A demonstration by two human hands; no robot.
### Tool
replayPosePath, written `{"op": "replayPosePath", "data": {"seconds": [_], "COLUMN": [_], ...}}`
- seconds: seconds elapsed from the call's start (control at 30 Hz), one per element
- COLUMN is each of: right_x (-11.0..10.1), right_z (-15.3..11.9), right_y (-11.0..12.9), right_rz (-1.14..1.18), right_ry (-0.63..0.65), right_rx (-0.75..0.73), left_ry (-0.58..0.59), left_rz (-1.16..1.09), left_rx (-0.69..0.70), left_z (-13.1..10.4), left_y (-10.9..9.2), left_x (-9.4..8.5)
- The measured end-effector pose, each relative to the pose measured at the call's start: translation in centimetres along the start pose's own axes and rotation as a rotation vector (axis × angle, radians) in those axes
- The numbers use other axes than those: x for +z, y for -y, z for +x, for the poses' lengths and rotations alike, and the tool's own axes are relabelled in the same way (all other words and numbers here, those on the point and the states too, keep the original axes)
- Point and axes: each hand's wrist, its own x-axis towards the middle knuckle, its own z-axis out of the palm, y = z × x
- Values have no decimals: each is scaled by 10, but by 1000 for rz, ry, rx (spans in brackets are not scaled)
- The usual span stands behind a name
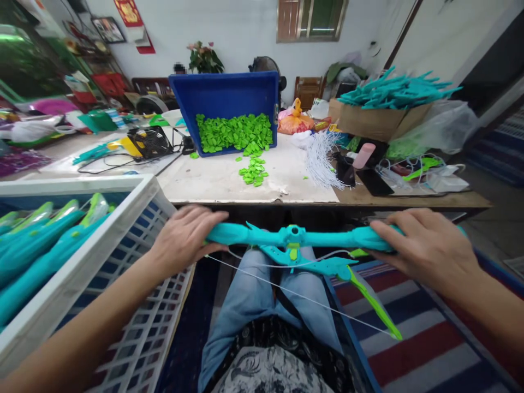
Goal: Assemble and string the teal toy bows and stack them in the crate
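Observation:
A teal toy bow with lime green parts stretches level above the person's lap. Its left end is wrapped by my left hand, and its right end by my right hand. A thin white string runs slantwise below it to the tip of a lime green arm, which hangs down at the right. A second teal piece crosses under the middle of the bow.
Beyond the hands is a worktable with a tilted blue bin of green pieces, white strings and a cardboard box of teal parts. At the left stands a white crate holding teal and green bows.

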Motion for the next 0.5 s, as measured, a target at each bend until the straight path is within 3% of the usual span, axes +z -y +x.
{"op": "replayPosePath", "data": {"seconds": [0.1, 0.2, 0.33, 0.43, 0.5], "right_x": [-5, -1, 26, 48, 57], "right_z": [18, 37, 62, 82, 97], "right_y": [-6, -5, 18, 42, 56], "right_rz": [-82, -173, -48, 96, 165], "right_ry": [-105, -218, -260, -289, -336], "right_rx": [100, 121, 197, 283, 352], "left_ry": [-323, -527, -578, -619, -668], "left_rz": [-124, -515, -1155, -1262, -1254], "left_rx": [-272, -474, -578, -608, -687], "left_z": [12, 26, 55, 66, 61], "left_y": [18, 31, 19, -4, -24], "left_x": [2, 18, 26, 17, 22]}}
